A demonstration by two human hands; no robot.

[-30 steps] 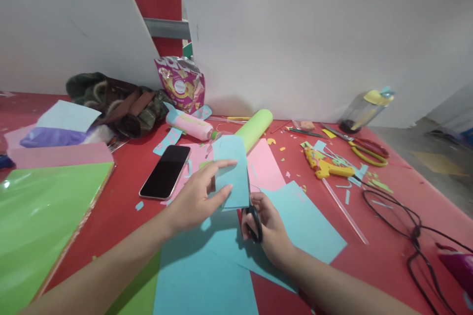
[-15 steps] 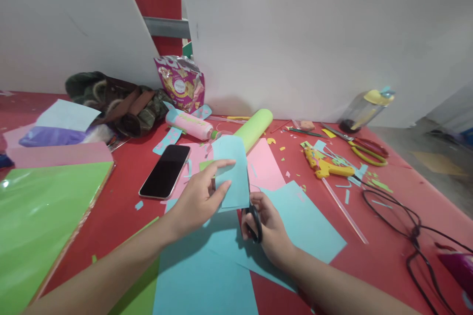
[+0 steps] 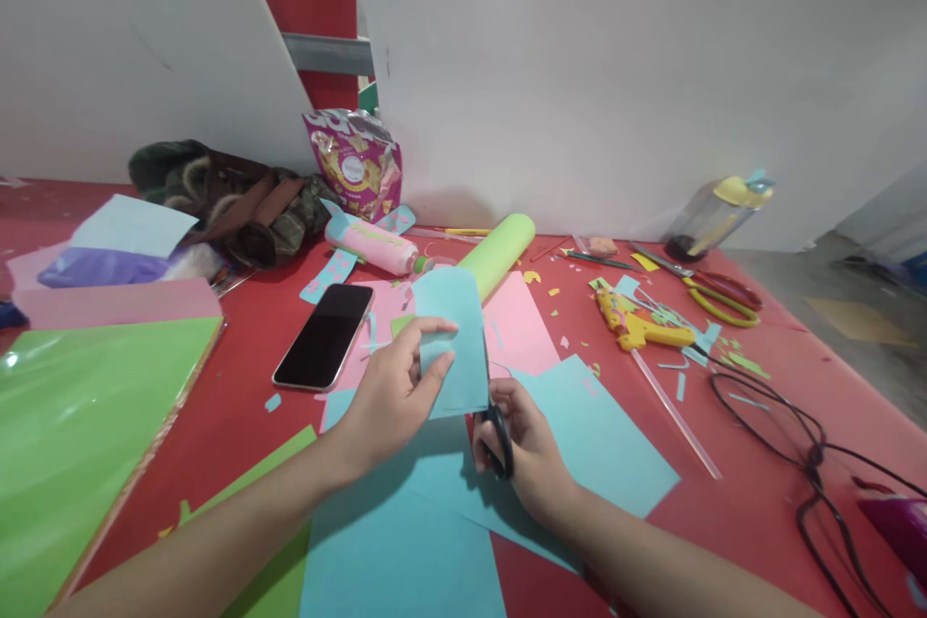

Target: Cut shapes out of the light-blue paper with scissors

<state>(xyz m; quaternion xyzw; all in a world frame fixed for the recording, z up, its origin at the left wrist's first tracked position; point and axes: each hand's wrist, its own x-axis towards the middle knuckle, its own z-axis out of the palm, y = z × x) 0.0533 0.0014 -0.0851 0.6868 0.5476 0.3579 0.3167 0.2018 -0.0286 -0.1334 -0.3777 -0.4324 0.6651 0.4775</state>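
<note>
A folded light-blue piece of paper is pinched between the thumb and fingers of my left hand, upright above the table. My right hand grips black-handled scissors, fingers through the loops. The scissors' blades run along the paper's right edge and are mostly hidden behind it. Beneath both hands lie larger light-blue sheets. Just behind the held paper rests a light-green paper roll over a pink sheet.
A phone and a pink paper-covered bottle lie left of centre. To the right are a yellow glue gun with a black cord, large scissors and paper scraps. A snack bag stands by the white panel.
The held paper has shifted and tilted slightly, its lower edge a little lower. My left hand has moved down slightly; my right hand stays nearly in place.
</note>
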